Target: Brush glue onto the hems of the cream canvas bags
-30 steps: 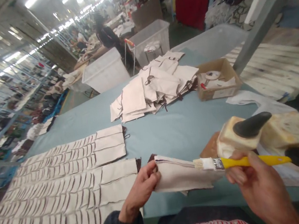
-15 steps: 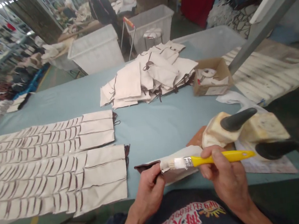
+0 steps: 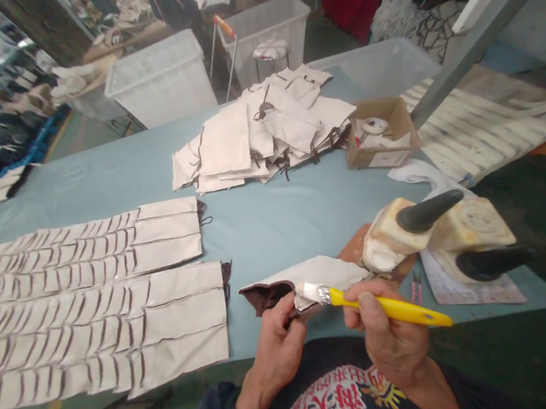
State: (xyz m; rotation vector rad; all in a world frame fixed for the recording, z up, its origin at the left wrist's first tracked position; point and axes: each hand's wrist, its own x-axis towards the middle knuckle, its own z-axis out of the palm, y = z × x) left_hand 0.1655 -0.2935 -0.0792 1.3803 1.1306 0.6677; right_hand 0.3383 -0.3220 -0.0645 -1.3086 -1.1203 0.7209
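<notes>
My right hand [image 3: 388,330] grips a paintbrush [image 3: 390,306] by its yellow handle, bristles pointing left and coated in something white. The bristle tip meets the open edge of a cream fabric piece [image 3: 325,271] with a dark brown lining. My left hand [image 3: 278,346] pinches that edge at its near side, so the mouth of the piece gapes toward the left. Just right of it lie two yellowed plastic containers with black horn-shaped parts, the nearer container [image 3: 382,244] having a white-smeared opening. Small pink-handled snips [image 3: 416,290] rest beside them.
Overlapping rows of cream pieces [image 3: 178,289] cover the table's left side. A loose heap of similar pieces [image 3: 225,137] lies at the back, beside a cardboard box [image 3: 386,151] holding tape rolls. A grey metal post [image 3: 475,27] slants at the right. White plastic bins [image 3: 163,78] stand beyond the table.
The brush has tilted, its handle end dropping, and its bristles have shifted slightly left and up along the fabric edge. The piece's mouth gapes wider, showing more brown lining. The snips have come into view.
</notes>
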